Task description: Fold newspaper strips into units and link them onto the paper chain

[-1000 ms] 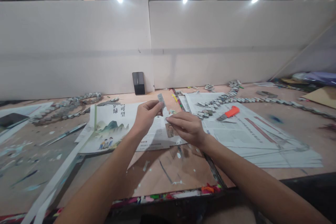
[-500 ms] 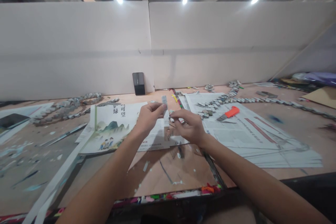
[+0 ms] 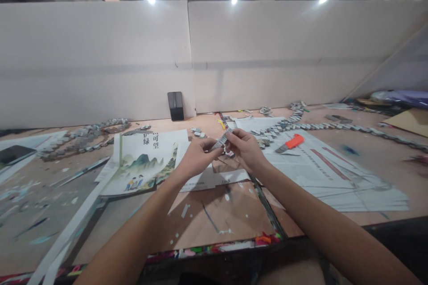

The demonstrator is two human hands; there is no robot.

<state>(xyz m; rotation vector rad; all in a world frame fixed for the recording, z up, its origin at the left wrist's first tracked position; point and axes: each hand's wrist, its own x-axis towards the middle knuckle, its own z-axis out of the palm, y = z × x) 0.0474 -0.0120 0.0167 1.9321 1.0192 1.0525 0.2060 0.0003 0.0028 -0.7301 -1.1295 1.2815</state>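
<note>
A short strip of printed newspaper [image 3: 220, 141] is held between my two hands above the middle of the table. My left hand [image 3: 198, 156] pinches its lower left end. At the upper right end, the fingertips of my right hand [image 3: 245, 146] are closed on it. The strip lies at a slant, and its ends are partly hidden by my fingers. Beneath my hands are cut paper pieces [image 3: 234, 177] and a printed sheet with painted mountains [image 3: 143, 164]. Small folded paper pieces [image 3: 198, 132] lie just behind my left hand.
An orange-handled utility knife [image 3: 294, 141] rests on stacked newspaper [image 3: 334, 187] at the right. Folded-paper chains [image 3: 354, 130] stretch across both sides. A phone [image 3: 175, 106] leans on the white partition [image 3: 133, 53]. Long paper strips [image 3: 72, 227] hang over the left front edge.
The strip has gone from upright and long to slanted and shorter between my fingers. My left hand has lowered slightly and turned; my right hand has come up to the strip's upper end.
</note>
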